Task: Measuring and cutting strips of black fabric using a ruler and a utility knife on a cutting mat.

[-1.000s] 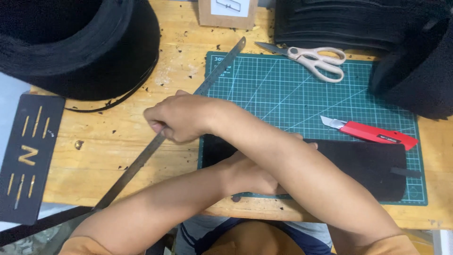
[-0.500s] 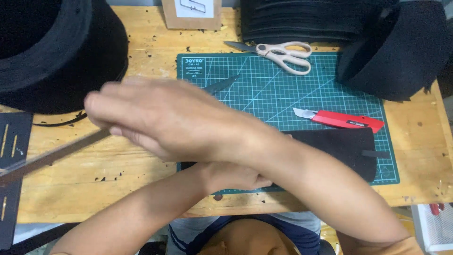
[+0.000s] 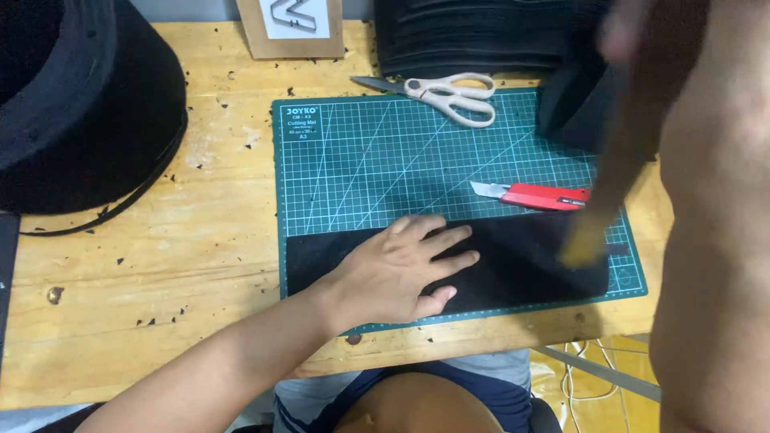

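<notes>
Left hand (image 3: 401, 273): bare, no glove, ring, watch or wristband visible. Fingers and thumb are fully visible; nails are short. Left forearm: bare to the bottom frame edge, no sleeve in view. Right arm: bare, close to the camera along the right frame edge, heavily blurred; no sleeve or band can be made out. The right hand itself cannot be clearly discerned. Lower body: dark blue shorts (image 3: 481, 385) with a lighter grey-blue area at the sides.

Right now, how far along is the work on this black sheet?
Done: the black sheet lies on the green cutting mat. In hand: the left hand presses it flat; the right hand is raised and blurred. Left: no cut shows, and the red knife lies untouched.
</notes>
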